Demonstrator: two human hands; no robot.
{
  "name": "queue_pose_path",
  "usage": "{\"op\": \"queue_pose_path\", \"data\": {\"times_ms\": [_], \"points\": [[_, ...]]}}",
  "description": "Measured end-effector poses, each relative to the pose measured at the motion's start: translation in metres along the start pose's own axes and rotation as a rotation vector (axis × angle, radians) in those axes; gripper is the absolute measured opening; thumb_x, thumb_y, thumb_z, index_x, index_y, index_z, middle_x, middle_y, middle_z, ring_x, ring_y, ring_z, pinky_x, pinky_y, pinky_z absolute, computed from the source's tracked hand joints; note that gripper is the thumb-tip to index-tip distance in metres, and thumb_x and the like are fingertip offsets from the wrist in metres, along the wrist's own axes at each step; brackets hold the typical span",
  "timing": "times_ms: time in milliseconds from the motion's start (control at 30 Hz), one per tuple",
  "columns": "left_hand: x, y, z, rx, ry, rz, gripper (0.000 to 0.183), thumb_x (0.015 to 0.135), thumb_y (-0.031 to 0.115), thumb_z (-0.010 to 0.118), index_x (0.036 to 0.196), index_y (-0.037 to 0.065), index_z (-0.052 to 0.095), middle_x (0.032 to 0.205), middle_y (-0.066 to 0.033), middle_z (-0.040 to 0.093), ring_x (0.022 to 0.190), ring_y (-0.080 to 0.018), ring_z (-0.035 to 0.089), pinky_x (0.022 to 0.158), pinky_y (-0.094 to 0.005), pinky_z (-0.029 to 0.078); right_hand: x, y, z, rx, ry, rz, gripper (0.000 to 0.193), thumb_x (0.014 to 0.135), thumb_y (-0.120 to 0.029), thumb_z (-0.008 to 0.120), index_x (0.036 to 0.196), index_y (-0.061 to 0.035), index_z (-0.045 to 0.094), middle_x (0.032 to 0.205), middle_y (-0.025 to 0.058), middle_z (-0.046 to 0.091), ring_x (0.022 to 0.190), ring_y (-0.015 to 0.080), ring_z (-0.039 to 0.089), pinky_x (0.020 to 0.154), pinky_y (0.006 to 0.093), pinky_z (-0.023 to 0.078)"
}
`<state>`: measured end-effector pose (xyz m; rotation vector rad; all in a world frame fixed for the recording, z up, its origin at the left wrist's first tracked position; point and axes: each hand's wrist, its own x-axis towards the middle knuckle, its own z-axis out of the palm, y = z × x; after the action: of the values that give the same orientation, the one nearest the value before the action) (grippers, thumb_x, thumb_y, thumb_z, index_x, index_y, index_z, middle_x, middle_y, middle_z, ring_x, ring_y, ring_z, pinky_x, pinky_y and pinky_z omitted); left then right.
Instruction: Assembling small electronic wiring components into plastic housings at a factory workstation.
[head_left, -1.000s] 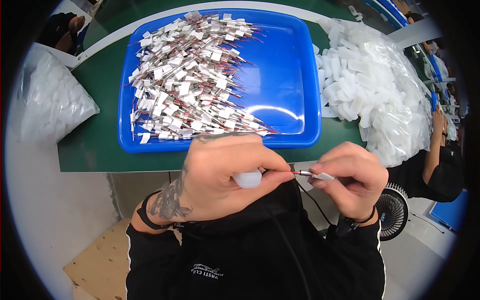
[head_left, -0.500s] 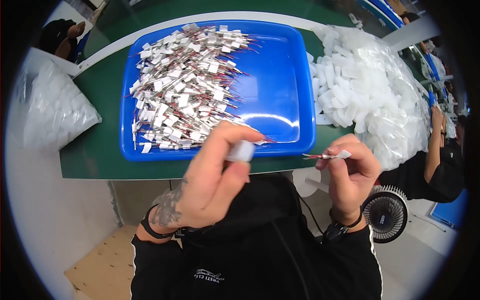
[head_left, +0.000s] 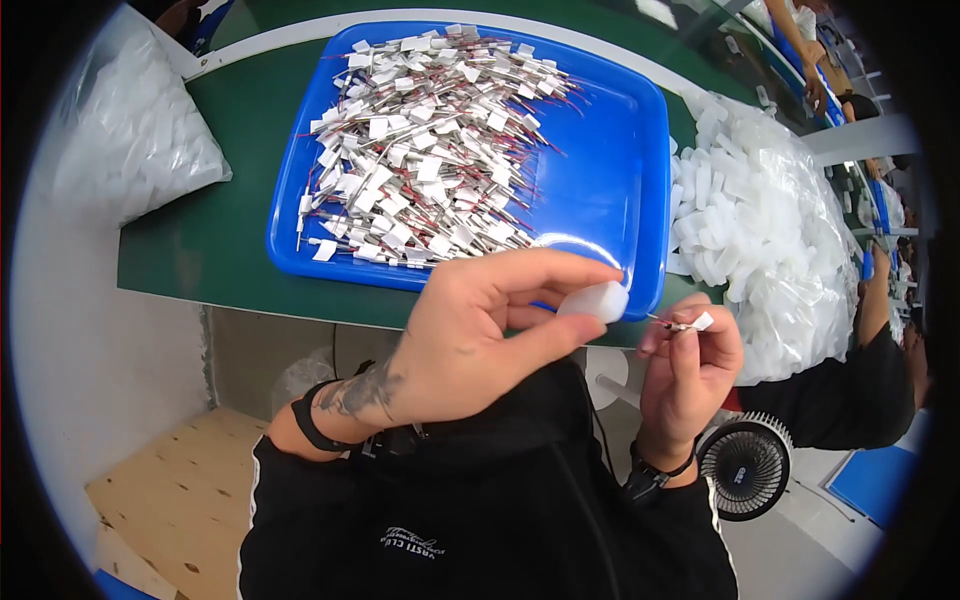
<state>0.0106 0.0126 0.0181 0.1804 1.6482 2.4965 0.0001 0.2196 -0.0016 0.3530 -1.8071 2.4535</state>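
A small white translucent plastic cap point(head_left: 597, 302) is pinched between the thumb and forefinger of my left hand point(head_left: 470, 340), just over the front edge of a blue tray point(head_left: 600, 190). Close by on the right, my right hand point(head_left: 690, 375) grips a short wired metal part with a white tag point(head_left: 688, 325). Its red wire ends point toward the cap, with a small gap between them. Many similar tagged wired parts point(head_left: 420, 150) lie heaped over the left and middle of the tray.
Right of the tray, a clear plastic bag point(head_left: 780, 240) spills white translucent pieces onto the green table point(head_left: 210, 280). Another filled bag point(head_left: 140, 130) stands at the left. A black fan point(head_left: 745, 467) is at the lower right, near another person's dark sleeve point(head_left: 840, 400).
My left hand has moved right with the cap, closer to my right hand. The whole view has shifted, and the tray now appears higher and further right.
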Motion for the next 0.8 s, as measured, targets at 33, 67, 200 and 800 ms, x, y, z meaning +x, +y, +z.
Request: {"op": "queue_pose_path", "data": {"times_ms": [33,67,200,800], "points": [[0.002,0.005,-0.003,-0.133,-0.064,-0.059,0.033,0.091,0.005,0.062,0.12,-0.005,0.053,0.114,-0.0255,0.062,0.103,-0.0305,0.065,0.086,-0.0346,0.056,0.001,-0.002,-0.001,-0.079,-0.039,-0.054,0.008,0.088,-0.001,0.06,0.094,0.0039,0.059,0.091,0.0128,0.059,0.068,0.0157,0.059,0.06,0.0251,0.049],[0.002,0.002,-0.005,-0.127,-0.08,-0.072,0.033,0.091,0.005,0.062,0.12,-0.005,0.053,0.114,-0.0255,0.062,0.103,-0.0305,0.065,0.086,-0.0346,0.056,0.002,-0.005,0.0,-0.159,-0.076,-0.107,0.008,0.087,0.0,0.059,0.094,0.0041,0.059,0.091,0.0127,0.059,0.068,0.0152,0.059,0.061,0.0245,0.048],[-0.001,-0.004,-0.005,-0.266,-0.074,-0.089,0.04,0.092,0.02,0.063,0.12,-0.004,0.048,0.117,-0.0293,0.06,0.105,-0.0342,0.064,0.085,-0.037,0.057,0.007,-0.017,0.006,-0.389,-0.189,-0.199,0.012,0.08,0.007,0.063,0.092,0.0048,0.061,0.087,0.0133,0.064,0.067,0.0161,0.058,0.062,0.0262,0.046],[-0.001,-0.011,-0.005,-0.253,-0.118,-0.099,0.04,0.088,0.017,0.067,0.117,-0.002,0.048,0.114,-0.0329,0.059,0.1,-0.0359,0.066,0.081,-0.0371,0.059,0.02,-0.023,0.011,-0.513,-0.244,-0.324,0.015,0.071,0.01,0.07,0.084,0.0032,0.066,0.074,0.011,0.066,0.064,0.0167,0.06,0.057,0.0249,0.045]]}}
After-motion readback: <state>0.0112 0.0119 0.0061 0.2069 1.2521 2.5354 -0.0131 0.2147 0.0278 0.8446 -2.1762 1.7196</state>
